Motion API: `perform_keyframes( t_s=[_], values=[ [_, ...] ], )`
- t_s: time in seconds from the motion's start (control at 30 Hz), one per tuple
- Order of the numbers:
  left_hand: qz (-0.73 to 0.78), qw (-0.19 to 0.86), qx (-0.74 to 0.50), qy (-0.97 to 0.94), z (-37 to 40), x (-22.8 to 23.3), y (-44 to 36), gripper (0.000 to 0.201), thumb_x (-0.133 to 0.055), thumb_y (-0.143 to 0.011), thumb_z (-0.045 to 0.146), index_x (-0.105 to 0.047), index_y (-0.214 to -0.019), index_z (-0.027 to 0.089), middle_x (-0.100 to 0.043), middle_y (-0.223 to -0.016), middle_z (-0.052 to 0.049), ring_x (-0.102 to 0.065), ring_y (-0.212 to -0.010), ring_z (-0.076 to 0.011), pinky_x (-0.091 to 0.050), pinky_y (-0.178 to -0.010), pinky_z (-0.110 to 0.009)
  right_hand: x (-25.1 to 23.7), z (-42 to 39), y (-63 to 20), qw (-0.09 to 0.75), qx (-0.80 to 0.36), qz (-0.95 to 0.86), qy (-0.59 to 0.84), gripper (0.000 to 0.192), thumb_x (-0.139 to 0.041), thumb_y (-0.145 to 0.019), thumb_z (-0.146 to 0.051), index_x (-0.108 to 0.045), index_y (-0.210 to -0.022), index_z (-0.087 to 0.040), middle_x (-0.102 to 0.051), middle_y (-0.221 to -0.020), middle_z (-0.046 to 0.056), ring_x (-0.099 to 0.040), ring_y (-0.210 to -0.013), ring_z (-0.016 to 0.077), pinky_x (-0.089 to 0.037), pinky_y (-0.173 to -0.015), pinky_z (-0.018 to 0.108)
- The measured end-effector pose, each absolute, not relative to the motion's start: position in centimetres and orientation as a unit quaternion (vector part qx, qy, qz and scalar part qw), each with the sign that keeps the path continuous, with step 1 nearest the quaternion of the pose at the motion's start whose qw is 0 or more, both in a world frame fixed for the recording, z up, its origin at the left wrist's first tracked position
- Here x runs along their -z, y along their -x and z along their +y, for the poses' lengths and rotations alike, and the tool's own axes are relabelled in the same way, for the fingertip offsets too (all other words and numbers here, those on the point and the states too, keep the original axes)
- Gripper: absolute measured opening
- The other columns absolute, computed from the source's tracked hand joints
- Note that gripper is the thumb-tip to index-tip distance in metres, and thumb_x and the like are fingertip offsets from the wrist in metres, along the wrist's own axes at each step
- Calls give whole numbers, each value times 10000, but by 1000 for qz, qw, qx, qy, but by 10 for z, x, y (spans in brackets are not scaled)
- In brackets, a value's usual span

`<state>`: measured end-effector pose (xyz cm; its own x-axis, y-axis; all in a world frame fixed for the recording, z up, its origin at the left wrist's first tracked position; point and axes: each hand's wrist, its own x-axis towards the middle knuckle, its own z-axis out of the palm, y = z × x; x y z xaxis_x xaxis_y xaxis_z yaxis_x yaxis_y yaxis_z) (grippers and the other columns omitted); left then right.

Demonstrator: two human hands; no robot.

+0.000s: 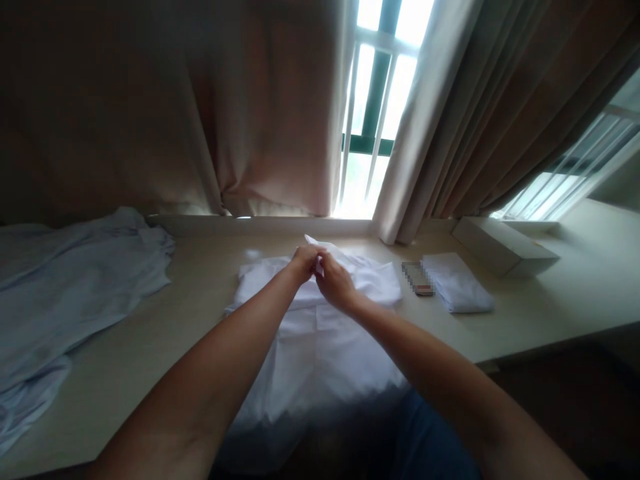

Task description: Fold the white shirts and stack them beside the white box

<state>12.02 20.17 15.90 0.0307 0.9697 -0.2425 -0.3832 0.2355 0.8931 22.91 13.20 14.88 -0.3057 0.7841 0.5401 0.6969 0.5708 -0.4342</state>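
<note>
On the far left, a rumpled heap of white fabric (95, 273) sprawls over the pale surface (200, 267), its loose folds trailing toward the near edge. Behind it, a brownish curtain (280, 120) hangs down to the back of the surface, gathered into a crease low down. Toward the middle, the person's left forearm reaches forward from the lower left, ending in the left hand (303, 263), whose fingers are drawn in close together and pinch a bit of the white cloth (320, 333). This cloth lies at the centre, in front of the person, with a folded band across its far part and a smoother stretch running toward the near side, where it blurs into shadow. A small pointed tip of it stands up just beyond the hands. The right hand (335, 280) meets the left one, its fingers bent inward with little gap and gripping the cloth at the same place; the exact placing of each fingertip is too small to tell. Above, a bright window (373, 100) shows between the curtains, the right curtain (445, 133) falling in long pleats. Farther right, a pixelated flat item (419, 279) lies just beside a folded white bundle (457, 283), and a pale box (505, 247) rests behind them.
</note>
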Motion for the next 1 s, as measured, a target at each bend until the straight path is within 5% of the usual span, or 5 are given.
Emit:
perform_keyframes(
  t_s=[0.1, 0.37, 0.53, 0.8, 1.0],
  values=[
    [509, 592, -528, -333, 198, -151, -99, 180, -717, -613, 103, -614, -760, 123, -558, -539, 6, -543, -501, -137, -460, -550, -283, -126, 107, -238, 389, -37, -825, 409, 446, -488, -888, -221, -416, -1328, -242, -605, -1163, 92, -566, -1076, 251, -480, -928, 426],
    [506, 579, -540, -341, 185, -144, -26, 267, -638, -729, 168, -655, -986, 97, -665, -753, -63, -657, -713, -190, -568, -665, -353, -76, 101, -346, 408, 29, -741, 533, 351, -457, -879, -199, -522, -1222, -173, -602, -1136, 128, -537, -1104, 271, -422, -996, 469],
    [639, 520, -505, -258, 170, -98, 33, 150, -582, -786, 178, -635, -900, 95, -634, -645, -35, -629, -636, -158, -571, -623, -327, -47, 115, -392, 336, 36, -700, 629, 363, -487, -876, -254, -520, -1212, -120, -587, -1151, 158, -523, -1099, 272, -416, -996, 425],
    [708, 442, -463, -299, 164, -64, 61, 326, -749, -452, 84, -656, -763, 117, -671, -653, -34, -621, -589, -182, -522, -515, -280, -34, 121, -391, 229, 40, -711, 664, 584, -603, -847, -392, -422, -1341, -140, -564, -1239, 153, -533, -1096, 267, -425, -931, 358],
    [721, 322, -513, -337, 179, -72, 65, 383, -733, -521, 171, -678, -897, 126, -712, -870, -53, -643, -691, -157, -517, -569, -241, -49, 127, -393, 114, 79, -736, 662, 284, -404, -933, -174, -624, -1113, -178, -638, -963, 124, -553, -948, 232, -365, -855, 339]
  ],
)
